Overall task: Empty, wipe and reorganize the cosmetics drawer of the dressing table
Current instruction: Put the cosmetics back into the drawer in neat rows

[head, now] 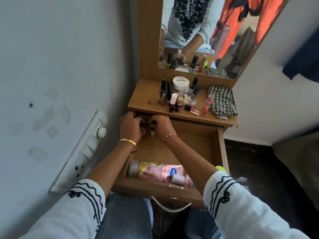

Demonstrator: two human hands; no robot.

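Observation:
The wooden drawer (pixel 203 145) of the dressing table is pulled out. At its back left corner, my left hand (pixel 130 125) grips a small dark bottle, mostly hidden by the fingers. Beside it my right hand (pixel 160 123) holds a small bottle with a black cap and yellow body (pixel 152 131). A pink lotion bottle (pixel 155 171) lies on its side along the drawer's front, with a smaller pink tube (pixel 179 179) on top of it. On the tabletop (pixel 143 99) stand several nail polish bottles, a white-lidded jar (pixel 181 82) and a red lip balm (pixel 207 104).
A checked cloth (pixel 222 102) lies on the tabletop's right side. The mirror (pixel 207 40) rises behind it. A white switchboard (pixel 82 152) is fixed to the wall at left. Dark floor lies to the right of the drawer. A green object (pixel 221 169) peeks over my right sleeve.

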